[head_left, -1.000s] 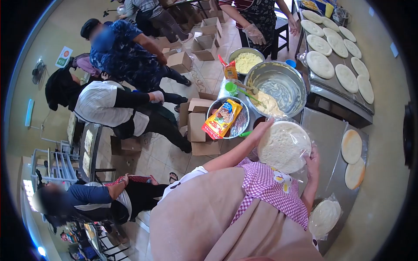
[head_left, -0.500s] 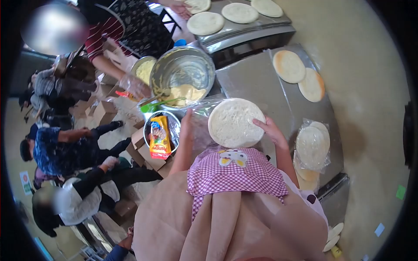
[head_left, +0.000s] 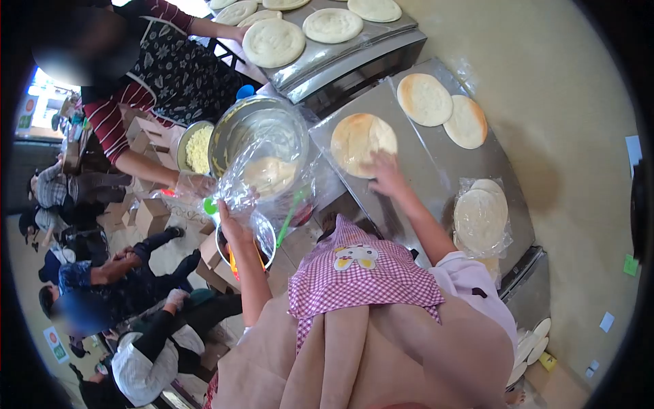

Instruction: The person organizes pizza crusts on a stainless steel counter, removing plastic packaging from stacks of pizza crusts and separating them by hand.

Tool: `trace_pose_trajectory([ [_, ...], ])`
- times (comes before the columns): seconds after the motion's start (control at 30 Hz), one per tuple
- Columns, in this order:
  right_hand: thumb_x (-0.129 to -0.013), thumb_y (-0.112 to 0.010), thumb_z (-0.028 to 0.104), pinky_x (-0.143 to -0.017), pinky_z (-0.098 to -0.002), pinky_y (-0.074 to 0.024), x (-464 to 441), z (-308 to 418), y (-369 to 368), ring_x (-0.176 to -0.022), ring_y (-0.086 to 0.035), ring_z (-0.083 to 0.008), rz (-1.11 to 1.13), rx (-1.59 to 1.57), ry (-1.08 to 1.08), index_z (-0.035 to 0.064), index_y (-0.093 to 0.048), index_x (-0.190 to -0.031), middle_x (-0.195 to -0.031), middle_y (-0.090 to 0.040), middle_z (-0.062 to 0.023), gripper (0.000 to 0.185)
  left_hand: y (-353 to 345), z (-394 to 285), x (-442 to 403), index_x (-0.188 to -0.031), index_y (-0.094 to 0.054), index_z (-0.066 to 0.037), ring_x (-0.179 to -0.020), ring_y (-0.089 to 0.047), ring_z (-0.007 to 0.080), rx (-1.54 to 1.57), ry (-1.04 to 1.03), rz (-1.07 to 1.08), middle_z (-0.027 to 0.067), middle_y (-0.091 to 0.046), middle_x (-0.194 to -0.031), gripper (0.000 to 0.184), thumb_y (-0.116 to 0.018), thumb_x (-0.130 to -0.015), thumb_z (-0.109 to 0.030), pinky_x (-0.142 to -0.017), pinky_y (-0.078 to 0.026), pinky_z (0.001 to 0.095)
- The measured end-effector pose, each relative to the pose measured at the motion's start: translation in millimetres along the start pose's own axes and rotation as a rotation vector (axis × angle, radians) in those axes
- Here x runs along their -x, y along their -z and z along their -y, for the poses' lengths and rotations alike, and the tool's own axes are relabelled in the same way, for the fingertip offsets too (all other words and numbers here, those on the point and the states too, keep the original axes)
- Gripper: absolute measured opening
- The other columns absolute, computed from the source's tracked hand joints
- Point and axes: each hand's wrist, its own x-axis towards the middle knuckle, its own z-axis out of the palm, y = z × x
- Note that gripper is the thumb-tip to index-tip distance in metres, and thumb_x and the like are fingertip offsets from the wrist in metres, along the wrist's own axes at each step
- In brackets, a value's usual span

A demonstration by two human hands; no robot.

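I see bread round [head_left: 353,140] now down on tabletop [head_left: 436,160], 1 o'clock, so separate from bag [head_left: 262,151]. Right hand [head_left: 386,174] grip splayed over it; left hand [head_left: 235,228] pinching bag.

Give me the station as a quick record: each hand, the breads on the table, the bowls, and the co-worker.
Left hand: holding a clear bag
Right hand: fingers over the edge of a browned bread; grip unclear
Table: carries that bread, two overlapping breads beyond it, and bagged breads at right
Large bowl: pale mix inside, seen partly through the bag
Small bowl: yellow shreds inside
Co-worker: gloved hand near the bowls; other hand at a pale bread
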Motion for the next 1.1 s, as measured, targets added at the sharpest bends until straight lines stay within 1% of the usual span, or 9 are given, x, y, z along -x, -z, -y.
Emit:
trace_pose_trajectory([
  [0.13, -0.076, -0.062, 0.022, -0.101, -0.0506, -0.0264, -7.9, -21.0, 4.8, -0.123, -0.036, -0.0316, -0.061, -0.091, -0.226, 0.0166, -0.054, -0.12, -0.13, -0.043, -0.0147, 0.045, -17.3, -6.8, 15.4, -0.13, -0.038, -0.005, -0.104, -0.055, 0.0363, -0.115, -0.022, -0.063, 0.013, -0.053, -0.121, 0.053, -0.037, -0.093, -0.043, -0.085, -0.042, 0.0454],
  [0.17, -0.077, -0.063, 0.026, -0.1, -0.0483, -0.0287, -15.7, -36.5, 12.2, -0.12, -0.038, -0.0334, -0.164, -0.028, -0.271, 0.0086, -0.05, -0.121, -0.127, -0.044, -0.0167, 0.049, -16.7, -7.6, 15.4, -0.13, -0.038, -0.005, -0.104, -0.056, 0.0362, -0.125, -0.013, -0.056, 0.0127, -0.054, -0.12, 0.053, -0.037, -0.093, -0.043, -0.084, -0.043, 0.045],
  [0.3, -0.07, -0.07, 0.028, -0.094, -0.042, -0.038, -64.8, -120.9, 1.1, -0.111, -0.047, -0.0352, -0.678, -0.074, -0.989, -0.001, -0.038, -0.124, -0.122, -0.048, -0.0198, 0.07, -7.2, -9.4, 8.1, -0.127, -0.042, -0.005, -0.099, -0.058, 0.0322, -0.157, 0.008, -0.049, 0.0125, -0.055, -0.117, 0.051, -0.039, -0.093, -0.043, -0.077, -0.048, 0.0411],
  [0.4, -0.065, -0.074, 0.039, -0.092, -0.0428, -0.0421, -99.9, -179.5, -3.9, -0.109, -0.049, -0.0332, -0.645, -0.542, -1.642, 0.0009, -0.032, -0.13, -0.119, -0.049, -0.0202, 0.086, 4.6, -8.6, -3.1, -0.125, -0.042, -0.004, -0.094, -0.06, 0.0334, -0.195, 0.035, -0.035, 0.0181, -0.058, -0.11, 0.054, -0.039, -0.092, -0.046, -0.074, -0.049, 0.0407],
  [0.5, -0.063, -0.075, 0.036, -0.085, -0.041, -0.0475, -111.4, -199.8, -10.4, -0.1, -0.056, -0.034, -0.753, -0.674, -1.695, -0.003, -0.039, -0.123, -0.111, -0.055, -0.0186, 0.08, 8.3, -11.2, -7.7, -0.124, -0.042, -0.005, -0.09, -0.06, 0.0345, -0.2, 0.124, -0.002, 0.023, -0.059, -0.104, 0.056, -0.038, -0.091, -0.05, -0.077, -0.048, 0.0418],
  [0.63, -0.067, -0.072, 0.03, -0.078, -0.039, -0.0506, -97.5, -225.0, -33.3, -0.088, -0.061, -0.0311, -0.691, -0.874, -1.447, -0.0018, -0.048, -0.111, -0.101, -0.059, -0.0157, 0.059, 4.5, -13.2, -10.2, -0.124, -0.039, -0.003, -0.088, -0.061, 0.0392, -0.254, 0.098, -0.037, 0.0219, -0.059, -0.106, 0.053, -0.038, -0.093, -0.045, -0.076, -0.048, 0.0405],
  [0.8, -0.071, -0.068, 0.018, -0.065, -0.0406, -0.054, -80.3, -160.8, -21.6, -0.077, -0.06, -0.0253, -0.772, -1.418, -1.341, 0.0025, -0.051, -0.106, -0.092, -0.058, -0.0111, 0.042, -13.4, -7.1, -25.8, -0.124, -0.041, -0.003, -0.096, -0.058, 0.0393, -0.232, 0.065, -0.013, 0.0183, -0.053, -0.115, 0.053, -0.036, -0.093, -0.046, -0.08, -0.047, 0.0456],
  [1.0, -0.077, -0.067, 0.017, -0.065, -0.0417, -0.0556, -53.4, -124.1, -36.9, -0.078, -0.058, -0.0238, -0.703, -1.446, -1.315, 0.0016, -0.049, -0.106, -0.091, -0.056, -0.012, 0.038, -32.5, -0.2, -32.3, -0.124, -0.041, -0.002, -0.097, -0.058, 0.0395, -0.212, 0.124, 0.054, 0.016, -0.052, -0.117, 0.051, -0.036, -0.093, -0.042, -0.082, -0.045, 0.0472],
  [1.1, -0.076, -0.068, 0.028, -0.062, -0.0381, -0.054, -39.9, -106.9, -15.5, -0.08, -0.059, -0.0216, -0.358, -1.276, -1.342, 0.0035, -0.054, -0.103, -0.092, -0.059, -0.0113, 0.039, -39.7, 5.0, -30.9, -0.124, -0.041, -0.002, -0.097, -0.058, 0.0395, -0.228, 0.124, 0.066, 0.0162, -0.053, -0.117, 0.052, -0.037, -0.093, -0.043, -0.083, -0.045, 0.0473],
])
